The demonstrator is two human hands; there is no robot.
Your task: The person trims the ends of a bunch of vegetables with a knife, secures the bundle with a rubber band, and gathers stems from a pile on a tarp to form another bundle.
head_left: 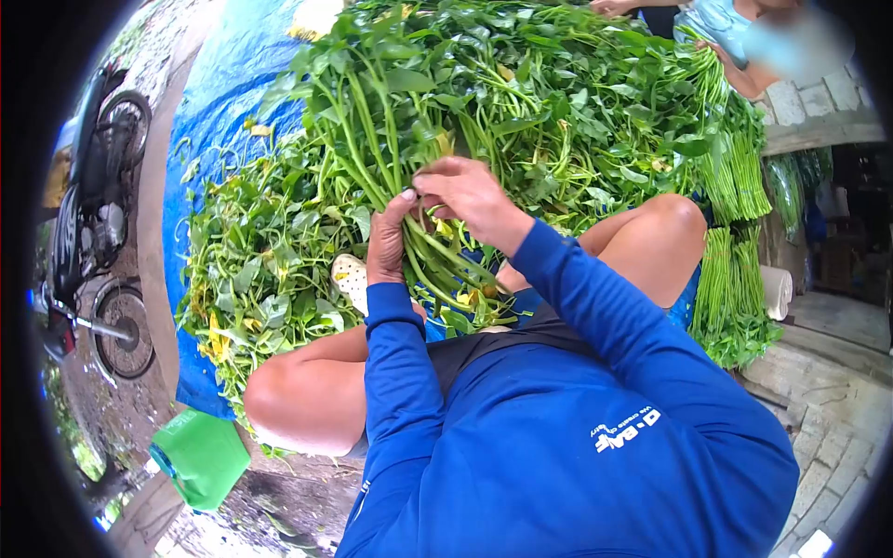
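Observation:
My left hand (389, 244) is closed around a bunch of water spinach (367, 139), its leafy tops fanning away from me and its cut stems (442, 265) pointing back toward my lap. Close beside the left thumb, my right hand (473, 198) has its fingers bent together over the stems. What sits between those right fingertips is hidden. Loose water spinach (270, 232) lies heaped in front of me and to my left, with some yellow leaves mixed in.
A blue tarp (209, 139) lies under the heap. Tied bundles of stems (735, 177) are stacked at the right. Another person (744, 46) holds greens at the top right. A green container (200, 456) and a motorcycle (98, 223) stand at the left.

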